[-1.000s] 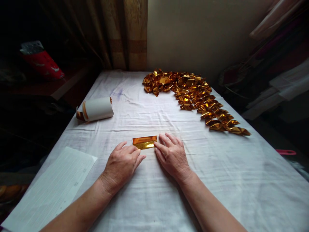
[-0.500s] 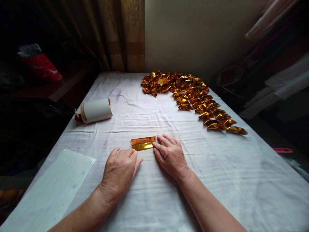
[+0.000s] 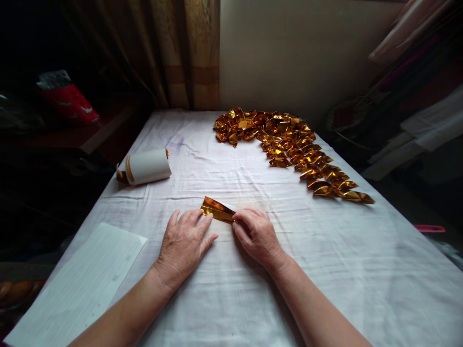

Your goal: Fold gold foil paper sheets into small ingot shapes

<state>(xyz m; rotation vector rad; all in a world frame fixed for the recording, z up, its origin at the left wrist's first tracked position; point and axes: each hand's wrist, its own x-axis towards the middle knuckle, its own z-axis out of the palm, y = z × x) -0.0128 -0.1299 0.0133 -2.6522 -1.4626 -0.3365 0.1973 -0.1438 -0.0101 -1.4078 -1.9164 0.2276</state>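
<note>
A small folded strip of gold foil paper [image 3: 216, 209] lies in front of me on the white cloth, its left end tilted up and a crease running along it. My left hand [image 3: 185, 243] rests palm down with fingers spread, the fingertips touching the strip's lower left end. At the other end, my right hand [image 3: 257, 237] pinches the strip's right corner between thumb and curled fingers. The fingertips there partly hide that corner.
Folded gold foil pieces [image 3: 278, 135] sit in a curved heap at the back right. A white roll with foil inside [image 3: 150, 166] lies at the left, behind a lined paper sheet [image 3: 83, 279]. A red container [image 3: 74, 101] stands on a dark side surface.
The foil strip has turned from lying nearly level to slanting down to the right, with its left end raised. My right fingers have closed on its right corner.
</note>
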